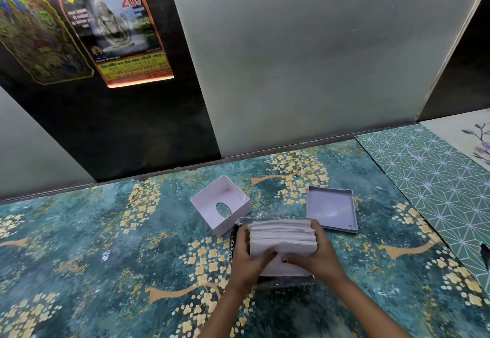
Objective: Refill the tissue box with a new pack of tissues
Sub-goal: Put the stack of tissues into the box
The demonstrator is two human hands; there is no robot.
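Observation:
A stack of white tissues (282,237) is gripped from both sides, my left hand (248,258) on its left edge and my right hand (316,254) on its right. Under the stack lies the clear and dark plastic pack wrapper (287,281), partly hidden. The white square tissue box (205,206) stands upside down and open behind my left hand, its oval slot facing the table. The box's flat base plate (331,209) lies apart to the right, inner side up.
The table has a teal cover with yellow flowers (106,245). A green geometric mat (437,173) lies at the right. Close behind the box runs a frosted glass wall (291,59) bearing a poster (111,25).

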